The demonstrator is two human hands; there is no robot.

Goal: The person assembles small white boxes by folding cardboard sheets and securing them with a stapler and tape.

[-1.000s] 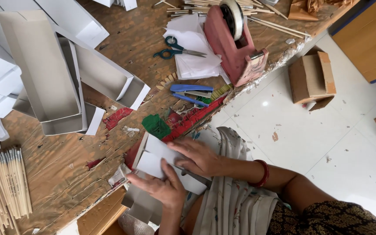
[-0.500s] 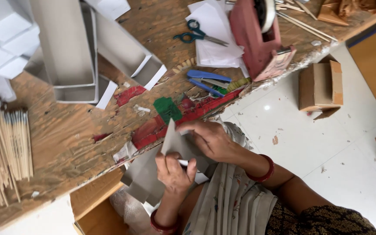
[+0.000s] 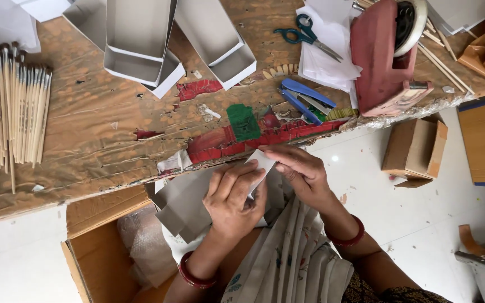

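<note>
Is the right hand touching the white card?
Touching. In the head view the right hand pinches the top edge of the white card with its fingertips, while the left hand lies over the card's lower part.

I'm looking at a small craft/packing workshop, not a home table. The surface (image 3: 85, 146) is rough board w/ torn brown paper, red and green paint patches. On it: a big bundle of paintbrushes (image 3: 7, 112), open grey-white card boxes (image 3: 141, 39), scissors (image 3: 307, 33), a red tape dispenser (image 3: 385, 56), a blue stapler (image 3: 307, 98), paper sheets (image 3: 326, 56). Cardboard cartons sit below on the pale floor (image 3: 478, 224), one w/ bubble wrap (image 3: 144, 247).
</note>
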